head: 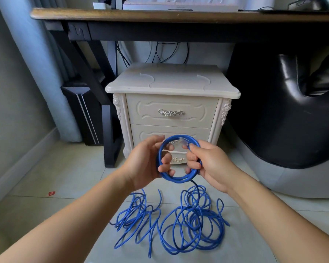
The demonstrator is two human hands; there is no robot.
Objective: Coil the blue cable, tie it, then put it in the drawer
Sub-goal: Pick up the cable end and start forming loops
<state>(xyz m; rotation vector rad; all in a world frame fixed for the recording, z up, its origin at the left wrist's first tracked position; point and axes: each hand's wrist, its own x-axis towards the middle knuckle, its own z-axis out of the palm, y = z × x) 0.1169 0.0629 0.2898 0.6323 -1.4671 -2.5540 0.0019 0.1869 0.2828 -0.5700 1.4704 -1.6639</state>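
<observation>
While the bedside cabinet [171, 80] stood straight ahead with its drawers shut, most of the blue cable [169, 221] lay in a loose tangle on the floor tiles [74, 177], below the hands.

Between cabinet and tangle, a small coil [179, 178] of a few turns was held upright, its open face toward the person. The left hand [146, 160] gripped the coil's left side, fingers curled through the ring. The right hand [207, 162] pinched the right side near the top, beside the clear plug [183, 141]. One strand dropped from the coil's bottom toward the right-hand clump, so I judged the next turn would come up from below, nearer the right hand.
</observation>
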